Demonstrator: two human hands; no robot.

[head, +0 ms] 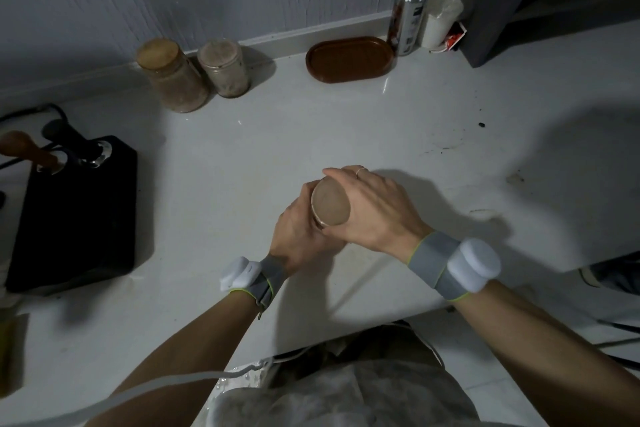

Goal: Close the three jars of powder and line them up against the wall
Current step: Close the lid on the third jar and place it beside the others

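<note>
While both hands meet near the front middle of the white tabletop [398, 135], a third jar [320, 222] stands between them, mostly hidden by fingers. Its round lid [331, 202] faces up toward the camera. The left hand [301, 232] is wrapped around the jar's side from the left, gripping it, and the right hand [377, 208] is closed over the lid's rim from the right, with a thin ring [361, 170] showing on one finger. Each wrist carries a grey band with a white pad. Two other jars stand upright against the wall at the far left: a larger jar [173, 76] with a tan lid, and just beside it on the right a smaller jar [225, 69] with a pale lid; whether the two touch cannot be told. Both hold brownish powder. Farther right along the wall lies a brown oval tray [349, 59], and next to it stands a silver bottle [410, 10]. A black block [76, 218] holding handled tools sits at the left edge.
</note>
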